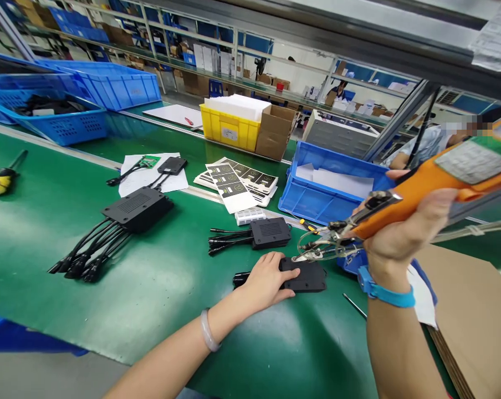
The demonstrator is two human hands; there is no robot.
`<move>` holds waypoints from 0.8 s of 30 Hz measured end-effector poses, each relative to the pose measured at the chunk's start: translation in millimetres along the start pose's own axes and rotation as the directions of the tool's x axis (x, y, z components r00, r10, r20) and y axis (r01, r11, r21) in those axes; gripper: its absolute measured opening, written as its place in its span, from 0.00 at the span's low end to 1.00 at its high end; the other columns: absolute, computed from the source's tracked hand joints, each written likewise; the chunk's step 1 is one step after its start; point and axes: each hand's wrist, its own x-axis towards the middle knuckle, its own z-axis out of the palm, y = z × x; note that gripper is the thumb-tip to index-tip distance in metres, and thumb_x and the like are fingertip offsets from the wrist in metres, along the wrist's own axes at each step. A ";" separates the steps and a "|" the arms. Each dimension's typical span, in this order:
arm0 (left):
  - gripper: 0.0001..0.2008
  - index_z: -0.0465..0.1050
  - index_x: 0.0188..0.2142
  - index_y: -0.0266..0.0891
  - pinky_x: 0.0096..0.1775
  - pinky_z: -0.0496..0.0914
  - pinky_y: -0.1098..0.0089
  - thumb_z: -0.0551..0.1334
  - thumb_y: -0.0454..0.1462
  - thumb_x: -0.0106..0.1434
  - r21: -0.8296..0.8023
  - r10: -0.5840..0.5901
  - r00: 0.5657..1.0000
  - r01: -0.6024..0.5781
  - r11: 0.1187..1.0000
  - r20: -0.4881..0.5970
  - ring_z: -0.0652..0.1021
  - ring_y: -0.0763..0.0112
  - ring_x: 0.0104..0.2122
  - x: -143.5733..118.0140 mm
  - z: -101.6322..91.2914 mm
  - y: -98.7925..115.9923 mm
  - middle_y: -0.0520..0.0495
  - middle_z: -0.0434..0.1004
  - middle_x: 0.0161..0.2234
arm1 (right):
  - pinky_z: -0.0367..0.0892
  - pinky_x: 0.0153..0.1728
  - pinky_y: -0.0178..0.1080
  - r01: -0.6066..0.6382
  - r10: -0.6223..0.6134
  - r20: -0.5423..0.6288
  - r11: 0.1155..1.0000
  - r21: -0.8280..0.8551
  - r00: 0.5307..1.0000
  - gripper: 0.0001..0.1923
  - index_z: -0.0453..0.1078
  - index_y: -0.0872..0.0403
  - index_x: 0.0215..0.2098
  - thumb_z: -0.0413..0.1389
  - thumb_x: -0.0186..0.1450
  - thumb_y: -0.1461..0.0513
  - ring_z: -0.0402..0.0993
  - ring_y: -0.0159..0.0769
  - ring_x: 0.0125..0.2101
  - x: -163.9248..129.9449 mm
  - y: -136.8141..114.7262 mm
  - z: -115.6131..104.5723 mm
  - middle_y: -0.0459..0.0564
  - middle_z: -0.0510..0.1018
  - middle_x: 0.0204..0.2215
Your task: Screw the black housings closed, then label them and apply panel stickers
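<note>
My left hand [271, 280] is closed over one end of a black plastic box [306, 276] lying flat on the green bench, its fingers and thumb pressing on the top and edge. Short black cable ends [241, 280] stick out left of that hand. My right hand [408, 227] is wrapped around an orange hand-held power tool [425, 185], tilted down to the left. Metal parts and loops of clear tubing crowd its tip, which meets the box's upper edge near a corner; exact contact is hard to make out. A similar black box with cables [271, 233] lies just behind.
A larger black cabled box [138, 208] lies left. Printed label sheets [234, 185], a blue bin [317, 194] and a yellow bin [229, 130] stand behind. A screwdriver [1, 180] lies far left, a thin metal shaft [354, 306] near my right wrist, cardboard [470, 310] at right. Another person sits beyond.
</note>
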 end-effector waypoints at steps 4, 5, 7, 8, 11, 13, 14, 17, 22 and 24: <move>0.29 0.71 0.57 0.49 0.52 0.69 0.52 0.70 0.47 0.58 0.004 -0.005 1.000 0.005 1.000 0.002 0.71 0.51 0.52 0.2 0.9 -0.2 0.39 0.67 0.50 | 0.58 0.13 0.32 0.047 -0.047 0.022 0.999 -0.001 0.999 0.26 0.71 0.55 0.25 0.49 0.64 0.43 0.63 0.29 0.16 -12.7 21.5 1.8 0.44 0.66 0.17; 0.29 0.71 0.58 0.49 0.52 0.69 0.52 0.70 0.47 0.58 0.003 -0.005 1.000 0.005 1.000 0.004 0.71 0.51 0.52 0.3 1.0 -0.3 0.39 0.67 0.50 | 0.58 0.13 0.32 0.051 -0.051 0.020 0.999 -0.005 0.998 0.26 0.71 0.54 0.24 0.49 0.64 0.43 0.63 0.28 0.16 -14.5 25.9 1.3 0.45 0.66 0.17; 0.28 0.71 0.58 0.48 0.52 0.69 0.53 0.70 0.47 0.58 0.003 -0.004 1.000 0.004 1.000 0.009 0.70 0.51 0.52 0.4 1.3 -0.5 0.38 0.67 0.50 | 0.58 0.14 0.33 0.062 -0.062 0.020 0.998 -0.016 0.998 0.27 0.70 0.53 0.22 0.48 0.64 0.42 0.64 0.29 0.16 -17.1 32.6 0.3 0.45 0.67 0.17; 0.28 0.71 0.58 0.48 0.52 0.69 0.53 0.69 0.47 0.58 0.003 -0.003 1.000 0.003 1.000 0.010 0.70 0.51 0.52 0.6 1.5 -0.6 0.38 0.67 0.51 | 0.58 0.14 0.33 0.066 -0.066 0.024 0.998 -0.019 0.998 0.27 0.70 0.53 0.22 0.48 0.64 0.42 0.64 0.29 0.16 -18.1 34.8 -0.1 0.45 0.67 0.16; 0.29 0.71 0.58 0.48 0.52 0.68 0.52 0.69 0.48 0.58 0.004 -0.001 1.000 0.001 1.000 0.016 0.70 0.50 0.52 1.2 2.5 -1.0 0.37 0.67 0.51 | 0.58 0.13 0.34 0.045 -0.044 0.071 0.999 -0.014 0.997 0.27 0.70 0.52 0.24 0.47 0.65 0.41 0.62 0.30 0.14 -20.9 37.5 0.3 0.43 0.66 0.15; 0.29 0.70 0.58 0.48 0.52 0.69 0.52 0.70 0.48 0.58 0.004 -0.002 1.000 0.001 1.000 0.018 0.70 0.50 0.52 1.6 3.2 -1.1 0.37 0.67 0.51 | 0.58 0.12 0.34 0.017 -0.016 0.098 1.000 -0.014 0.995 0.26 0.70 0.53 0.27 0.48 0.65 0.42 0.63 0.30 0.13 -23.2 37.4 1.9 0.42 0.67 0.16; 0.29 0.70 0.58 0.48 0.51 0.69 0.53 0.70 0.48 0.58 0.005 -0.004 1.000 0.004 1.000 0.019 0.70 0.50 0.52 1.7 3.4 -1.1 0.37 0.67 0.51 | 0.58 0.12 0.34 0.008 -0.006 0.106 1.000 -0.017 0.994 0.25 0.70 0.53 0.29 0.48 0.65 0.42 0.63 0.30 0.13 -24.6 37.4 2.9 0.42 0.67 0.16; 0.29 0.71 0.58 0.49 0.51 0.69 0.53 0.70 0.48 0.57 0.005 -0.013 1.000 0.013 1.000 0.024 0.70 0.50 0.51 2.1 3.7 -1.2 0.38 0.66 0.50 | 0.57 0.12 0.34 -0.008 0.011 0.132 1.000 -0.022 0.991 0.25 0.70 0.53 0.32 0.49 0.65 0.41 0.62 0.30 0.13 -29.5 38.2 6.1 0.42 0.68 0.17; 0.29 0.71 0.57 0.48 0.51 0.69 0.53 0.70 0.47 0.57 0.002 -0.020 1.000 0.020 1.000 0.020 0.71 0.51 0.50 2.0 2.9 -1.1 0.39 0.67 0.48 | 0.57 0.13 0.36 0.011 -0.015 0.128 0.999 0.030 0.992 0.22 0.69 0.51 0.31 0.49 0.63 0.42 0.63 0.33 0.14 -36.6 36.4 3.0 0.43 0.67 0.16; 0.29 0.71 0.57 0.48 0.50 0.69 0.54 0.71 0.47 0.57 -0.003 -0.026 1.000 0.027 1.000 0.017 0.72 0.51 0.49 1.7 2.3 -0.5 0.40 0.66 0.48 | 0.56 0.13 0.36 0.034 -0.037 0.098 0.999 0.038 0.994 0.21 0.70 0.51 0.33 0.49 0.62 0.43 0.62 0.32 0.14 -34.1 27.6 -2.5 0.43 0.67 0.16</move>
